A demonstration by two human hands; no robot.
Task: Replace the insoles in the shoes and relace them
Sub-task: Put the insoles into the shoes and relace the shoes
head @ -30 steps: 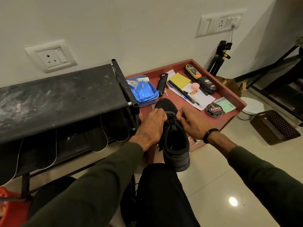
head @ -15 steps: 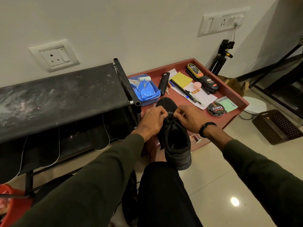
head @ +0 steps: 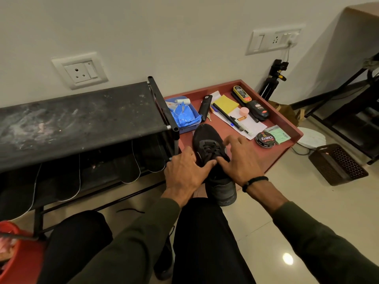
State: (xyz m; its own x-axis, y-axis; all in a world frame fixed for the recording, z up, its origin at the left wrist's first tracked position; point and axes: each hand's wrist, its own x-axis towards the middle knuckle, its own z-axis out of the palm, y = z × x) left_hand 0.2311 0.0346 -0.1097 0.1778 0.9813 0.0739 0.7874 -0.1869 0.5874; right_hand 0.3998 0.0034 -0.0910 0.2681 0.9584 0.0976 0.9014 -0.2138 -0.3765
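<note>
A black shoe (head: pixel 207 140) rests heel-down on my right knee, its toe pointing at the red tray table (head: pixel 287 128). Black laces (head: pixel 209 150) cross its upper eyelets. My left hand (head: pixel 184 173) grips the shoe's left side, fingers bent down over it and thumb stretched across the tongue. My right hand (head: pixel 240 160) hovers over the right side with fingers spread, its thumb tip touching the tongue beside my left thumb. Several dark insoles (head: pixel 127 167) with pale edges hang under the black rack (head: pixel 82 119).
A loose black lace (head: pixel 131 211) lies on the floor below the rack. The tray table holds a shoe polish tin (head: pixel 265 139), pens, papers and a blue box (head: pixel 184 117). A brown basket (head: pixel 338 165) stands on the right, a red bucket (head: pixel 12 253) at the lower left.
Both hands have let go of the laces near the eyelets and drawn back toward the shoe's opening. My right fingers have spread out. The camera has tilted slightly.
</note>
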